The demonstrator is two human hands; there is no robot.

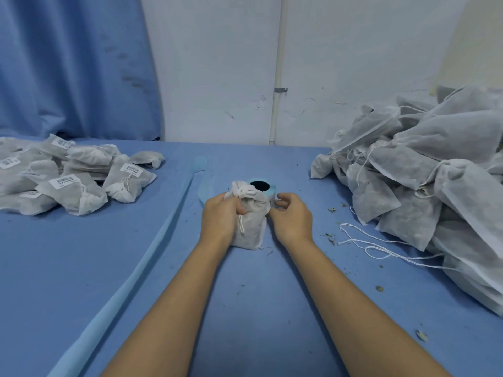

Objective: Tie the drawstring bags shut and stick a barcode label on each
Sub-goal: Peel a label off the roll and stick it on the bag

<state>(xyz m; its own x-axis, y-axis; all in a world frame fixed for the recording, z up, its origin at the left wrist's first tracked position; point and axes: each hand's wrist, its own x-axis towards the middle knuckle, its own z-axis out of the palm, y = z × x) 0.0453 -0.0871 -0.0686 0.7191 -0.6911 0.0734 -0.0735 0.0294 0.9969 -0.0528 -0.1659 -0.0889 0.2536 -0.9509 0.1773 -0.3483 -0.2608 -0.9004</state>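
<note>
A small white drawstring bag (251,221) stands upright on the blue table, its neck gathered and tied at the top. My left hand (221,216) grips its left side, fingers curled round the fabric just below the neck. My right hand (291,216) sits at the bag's right side, its curled fingertips at the edge of the label roll (268,189), a pale blue roll with a dark core right behind the bag. Whether those fingers pinch a label is hidden.
Tied bags with barcode labels (70,178) lie heaped at the left. A big pile of unlabelled bags (430,170) fills the right, loose white strings (381,244) trailing from it. A long strip of blue backing paper (152,248) runs diagonally across the table (245,308). Dry crumbs lie scattered.
</note>
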